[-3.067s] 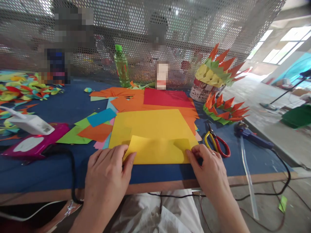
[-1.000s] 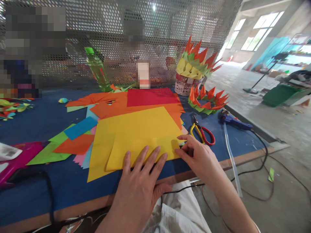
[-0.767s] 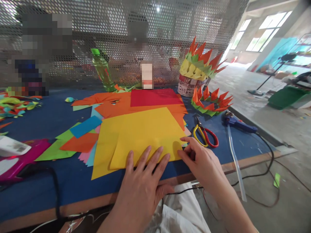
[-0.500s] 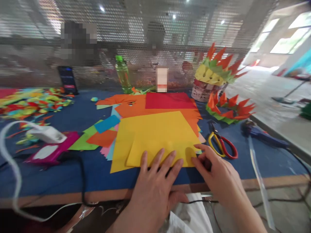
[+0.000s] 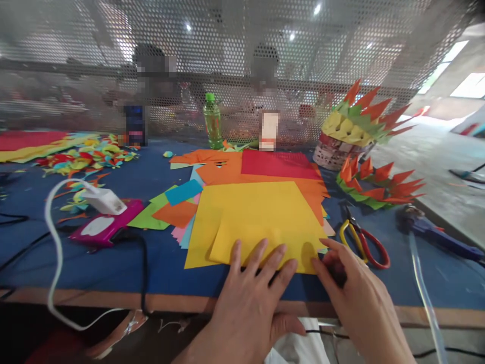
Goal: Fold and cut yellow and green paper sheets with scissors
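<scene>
A large sheet of yellow paper [image 5: 255, 202] lies in front of me, its near edge folded up into a flap over itself. My left hand [image 5: 248, 290] presses on the flap, fingers spread along the near edge. At the lower right corner, my right hand [image 5: 358, 283] has its thumb and forefinger closed on the paper's edge, the other fingers curled in. Orange paper [image 5: 223, 169] and a red sheet [image 5: 278, 164] show beyond the yellow one. Scissors-like snips [image 5: 366, 240] with one yellow and one red handle lie right of my right hand.
A blue glue gun [image 5: 439, 227] with a clear glue stick lies far right. Behind it are an orange-and-green paper ring [image 5: 379, 189] and a spiky paper crown [image 5: 348, 126]. Left are a magenta power strip [image 5: 108, 222], a white plug and paper scraps [image 5: 91, 151]. A green bottle [image 5: 212, 124] stands behind.
The camera view has turned slightly left, so everything appears shifted right. Both hands keep much the same hold on the folded yellow paper.
</scene>
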{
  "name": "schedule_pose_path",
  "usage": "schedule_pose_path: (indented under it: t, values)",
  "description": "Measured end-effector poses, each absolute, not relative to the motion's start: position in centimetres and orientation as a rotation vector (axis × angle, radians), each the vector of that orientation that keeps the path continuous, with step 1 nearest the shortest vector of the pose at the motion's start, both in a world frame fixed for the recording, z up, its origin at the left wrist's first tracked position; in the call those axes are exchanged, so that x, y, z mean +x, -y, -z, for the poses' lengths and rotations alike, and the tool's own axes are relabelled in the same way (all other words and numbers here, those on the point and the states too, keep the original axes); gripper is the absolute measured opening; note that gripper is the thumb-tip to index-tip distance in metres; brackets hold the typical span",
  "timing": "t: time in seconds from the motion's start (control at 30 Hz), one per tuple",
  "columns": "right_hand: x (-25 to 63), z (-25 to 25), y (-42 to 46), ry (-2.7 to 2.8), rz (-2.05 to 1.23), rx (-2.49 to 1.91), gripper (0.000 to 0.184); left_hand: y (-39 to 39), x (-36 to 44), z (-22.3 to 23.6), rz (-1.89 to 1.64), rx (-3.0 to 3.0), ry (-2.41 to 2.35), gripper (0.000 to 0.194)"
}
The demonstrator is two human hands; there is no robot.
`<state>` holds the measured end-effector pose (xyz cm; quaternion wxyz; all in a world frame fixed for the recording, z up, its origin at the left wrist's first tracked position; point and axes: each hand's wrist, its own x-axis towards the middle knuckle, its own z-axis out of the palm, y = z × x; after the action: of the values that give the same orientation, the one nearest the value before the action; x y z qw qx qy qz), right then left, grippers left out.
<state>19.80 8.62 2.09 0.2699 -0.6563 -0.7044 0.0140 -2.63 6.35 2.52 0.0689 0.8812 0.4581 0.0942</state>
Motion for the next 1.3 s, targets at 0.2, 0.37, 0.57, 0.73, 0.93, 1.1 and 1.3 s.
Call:
schedule_pose_path:
  t: [0.2, 0.37, 0.57, 0.73, 0.93, 1.1, 1.3]
  values:
    - [18.7, -2.3, -6.8, 2.000, 0.195, -1.361, 0.027, -6.5, -2.8, -1.9, -0.324, 2.767, -1.409, 0.076]
    - [18.5, -0.3, -5.2, 2.245, 0.346, -1.084, 0.045, -6.5, -2.7, -1.6, -0.372, 2.845, -1.412, 0.074]
    - [19.2, 1.1, -5.4, 2.369, 0.481, -1.042, 0.045, -6.7, -2.8, -1.5, -0.404, 2.937, -1.407, 0.077]
    - [19.4, 1.0, -5.6, 2.401, 0.529, -1.036, 0.044, -6.7, -2.7, -1.4, -0.419, 2.969, -1.412, 0.077]
    - [19.6, 1.0, -5.7, 2.406, 0.530, -1.024, 0.044, -6.6, -2.9, -1.2, -0.422, 2.916, -1.393, 0.078]
    - [20.1, 1.4, -6.0, 2.395, 0.528, -0.972, 0.048, -6.4, -3.1, -1.9, -0.336, 2.856, -1.375, 0.079]
    - [21.0, 2.5, -6.5, 2.403, 0.466, -0.920, 0.070, -5.4, -4.2, -1.5, -0.284, 2.845, -1.445, 0.084]
